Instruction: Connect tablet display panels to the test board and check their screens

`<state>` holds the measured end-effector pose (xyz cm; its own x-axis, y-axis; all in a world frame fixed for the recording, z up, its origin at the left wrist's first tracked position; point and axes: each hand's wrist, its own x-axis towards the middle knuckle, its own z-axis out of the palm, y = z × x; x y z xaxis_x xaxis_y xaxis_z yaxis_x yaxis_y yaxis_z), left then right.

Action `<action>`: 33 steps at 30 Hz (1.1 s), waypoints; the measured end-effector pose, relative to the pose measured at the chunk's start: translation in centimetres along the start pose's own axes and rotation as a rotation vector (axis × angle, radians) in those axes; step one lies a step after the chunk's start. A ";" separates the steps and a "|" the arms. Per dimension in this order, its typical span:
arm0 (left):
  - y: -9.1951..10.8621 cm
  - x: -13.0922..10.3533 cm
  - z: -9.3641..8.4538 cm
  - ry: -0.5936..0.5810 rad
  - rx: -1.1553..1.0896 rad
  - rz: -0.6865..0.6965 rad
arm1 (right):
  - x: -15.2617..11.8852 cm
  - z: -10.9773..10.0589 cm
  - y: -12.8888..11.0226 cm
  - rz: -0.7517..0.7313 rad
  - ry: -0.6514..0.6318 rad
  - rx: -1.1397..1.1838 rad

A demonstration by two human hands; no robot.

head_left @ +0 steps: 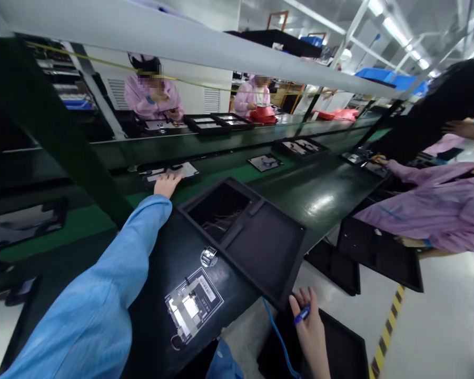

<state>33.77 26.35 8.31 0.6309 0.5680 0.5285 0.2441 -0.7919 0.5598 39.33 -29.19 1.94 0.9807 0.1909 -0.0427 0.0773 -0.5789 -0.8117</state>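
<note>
My left hand (168, 185) reaches across the bench to a flat electronic panel (187, 169) with a pale surface and dark parts. Its fingers are on the near edge, and the thumb is hidden. Low on the right, my right hand (313, 329) holds a short blue pen-like object (302, 315), fingertips by the corner of a black two-part tray (266, 247). Between my arms lies an opened tablet-like unit (191, 305) with exposed circuitry and a white label. A small shiny metal piece (208, 256) sits beyond it, beside the tray.
Further panels (265, 162) and a filled black tray (301, 148) lie along the green line. A slanted dark post (63, 131) stands at left. At right, a co-worker in a pink smock (430, 205) is beside black trays (379, 252). A blue cord (276, 331) hangs near my right hand.
</note>
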 end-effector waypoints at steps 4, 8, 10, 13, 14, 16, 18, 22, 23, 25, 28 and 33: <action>-0.8 0.5 -0.5 -0.118 0.188 -0.071 | -0.4 1.1 -0.1 0.083 -0.034 0.190; 2.7 0.9 0.9 -0.258 0.314 -0.006 | 0.6 2.1 -1.5 0.096 -0.054 0.243; 6.1 -0.1 3.1 -0.370 0.350 0.092 | 0.9 2.6 -2.2 0.076 -0.053 0.228; 11.4 -3.0 7.1 -0.597 0.377 0.232 | 1.1 3.1 -3.0 0.066 -0.052 0.214; 12.8 -4.0 8.2 -0.668 0.392 0.253 | 1.0 3.2 -3.1 0.064 -0.050 0.220; 14.8 -5.5 9.3 -0.760 0.440 0.261 | 0.9 3.3 -3.2 0.047 -0.048 0.240; 16.0 -6.2 9.1 -0.766 0.504 0.252 | 0.7 3.3 -3.2 0.018 -0.048 0.243; 17.4 -5.6 6.9 -0.614 0.598 0.228 | 0.5 3.4 -3.2 -0.030 -0.048 0.223; 17.7 -5.3 6.2 -0.581 0.615 0.207 | 0.4 3.6 -3.4 -0.034 -0.035 0.249; 18.1 -4.4 4.7 -0.565 0.643 0.157 | 0.4 3.9 -3.6 -0.030 -0.001 0.330; 18.9 -3.0 2.2 -0.589 0.673 0.110 | 0.4 3.8 -3.1 -0.002 0.079 0.452; 19.2 -3.1 -4.1 -0.241 0.592 -0.013 | -0.7 -1.4 1.9 0.094 0.390 0.645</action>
<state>33.45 10.27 20.07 0.7563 0.5666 0.3272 0.5749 -0.8142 0.0809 38.99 -31.53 1.27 0.9796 -0.2002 -0.0169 -0.0126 0.0227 -0.9997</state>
